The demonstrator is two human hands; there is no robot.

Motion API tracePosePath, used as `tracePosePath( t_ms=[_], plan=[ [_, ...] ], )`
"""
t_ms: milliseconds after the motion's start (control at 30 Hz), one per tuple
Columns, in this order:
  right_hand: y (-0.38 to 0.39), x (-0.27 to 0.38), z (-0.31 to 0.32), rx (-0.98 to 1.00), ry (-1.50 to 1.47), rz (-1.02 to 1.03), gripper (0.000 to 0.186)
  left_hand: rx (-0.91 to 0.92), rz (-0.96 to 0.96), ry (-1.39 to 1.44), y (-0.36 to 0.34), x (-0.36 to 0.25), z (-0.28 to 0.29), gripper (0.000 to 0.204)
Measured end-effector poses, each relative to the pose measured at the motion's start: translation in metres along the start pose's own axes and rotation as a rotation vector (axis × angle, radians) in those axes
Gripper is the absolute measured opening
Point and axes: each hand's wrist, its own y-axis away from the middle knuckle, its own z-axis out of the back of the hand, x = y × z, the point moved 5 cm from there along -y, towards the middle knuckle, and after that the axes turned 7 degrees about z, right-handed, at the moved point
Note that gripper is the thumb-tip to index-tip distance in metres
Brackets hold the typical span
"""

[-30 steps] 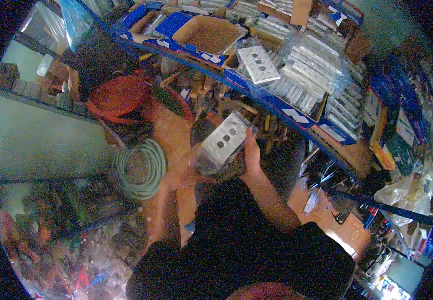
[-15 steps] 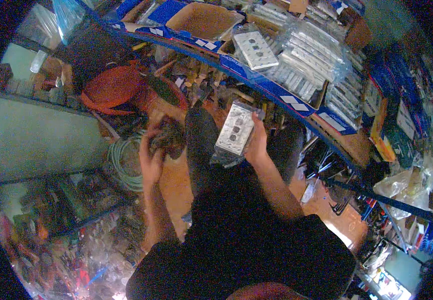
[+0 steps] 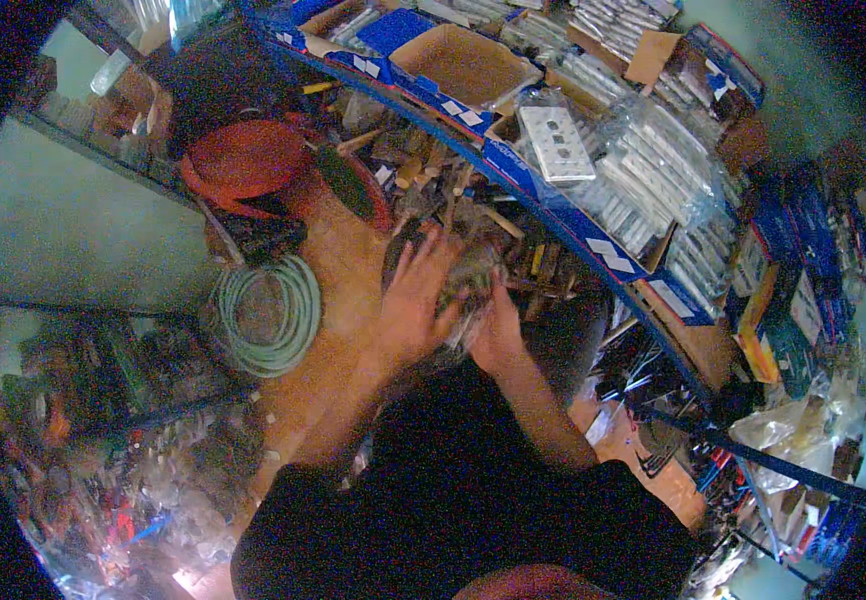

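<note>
My right hand [image 3: 498,327] is closed round the side of a plastic-wrapped wall plate [image 3: 471,285], held low in front of my body. The plate is blurred and its printed front cannot be made out now. Close against it on the left is my left hand [image 3: 416,305], its fingers stretched and spread upward. Whether the dark rag-like bundle is still between the hands cannot be told. Another white wall plate [image 3: 557,143], with three small dark-edged modules in a row, lies in clear wrap on the shelf above.
A blue-edged shelf [image 3: 553,215] crosses ahead, bearing an open cardboard box [image 3: 468,68] and stacks of wrapped plates [image 3: 653,165]. Hammers and hand tools [image 3: 418,170] lie beneath it. To the left are a red basin [image 3: 248,165] and a coiled pale hose [image 3: 268,315].
My left hand has swung right from beside the coil to meet the wall plate. Its dark bundle no longer shows plainly. The plate's white front, clear before, is now blurred and partly covered.
</note>
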Motion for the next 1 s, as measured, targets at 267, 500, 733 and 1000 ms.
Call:
tracePosePath(
  t_ms=[267,500,733,1000],
  plan=[
    [0.005,0.041,-0.036,0.302,-0.125,0.042,0.052,0.279,-0.188,0.104,0.010,-0.007,0.011,0.084],
    [0.002,0.008,-0.007,0.181,-0.043,0.075,0.064,0.144,-0.154,0.172,0.004,-0.027,0.022,0.085],
    [0.010,0.035,0.004,0.147,0.099,0.101,0.069,0.304,-0.307,0.346,0.008,0.012,0.025,0.071],
    [-0.003,0.049,0.006,0.210,0.014,0.020,0.069,0.448,-0.397,0.448,0.025,-0.025,-0.001,0.059]
  ],
)
